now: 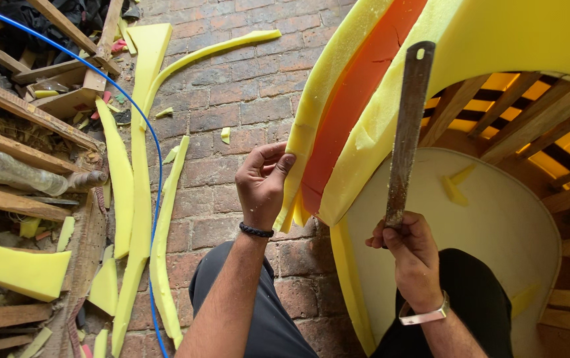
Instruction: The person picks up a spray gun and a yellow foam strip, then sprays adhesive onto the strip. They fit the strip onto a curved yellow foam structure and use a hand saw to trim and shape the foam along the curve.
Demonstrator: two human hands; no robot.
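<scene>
Brick floor [245, 99] holds many cut yellow strips [140, 199], while left hand [261, 185] pinches the foam edge [311, 126] and right hand [411, 248] grips a long blade [407, 132], cutting unfinished.

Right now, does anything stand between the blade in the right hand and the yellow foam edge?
Nothing visible does. The right hand holds the metal blade upright against the yellow foam; the left hand pinches the outer foam layer aside.

yellow foam sheet [364, 132] | curved, orange layer inside, edge pinched | long metal blade [407, 132] | upright, rusty, against foam
</scene>
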